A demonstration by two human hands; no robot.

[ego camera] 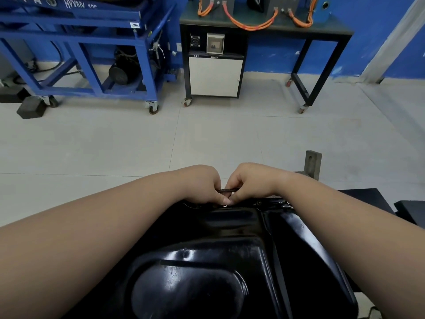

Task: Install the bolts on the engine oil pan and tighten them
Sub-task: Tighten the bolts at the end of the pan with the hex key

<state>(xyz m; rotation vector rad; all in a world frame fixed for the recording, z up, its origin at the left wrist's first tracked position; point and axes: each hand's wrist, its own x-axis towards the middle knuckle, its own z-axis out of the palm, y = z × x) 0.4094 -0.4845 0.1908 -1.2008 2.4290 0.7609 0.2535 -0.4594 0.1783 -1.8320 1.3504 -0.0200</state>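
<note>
Left hand (202, 185) and right hand (250, 180) meet at far flange of black oil pan (207, 261), both curled round one thin dark bar (226, 190).
Bar's working end is hidden under fingers; only a bright ring (225, 205) shows below. Blue cart (142, 61) lettering, cut off, reads roughly "HVYMV"; cabinet (215, 77) labels illegible.

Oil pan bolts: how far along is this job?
Done: one dark bolt seems seated on the far rim of the pan. In hand: the left hand and right hand grip a thin tool over a shiny bolt there. Left: cannot tell; most of the rim is hidden.
</note>
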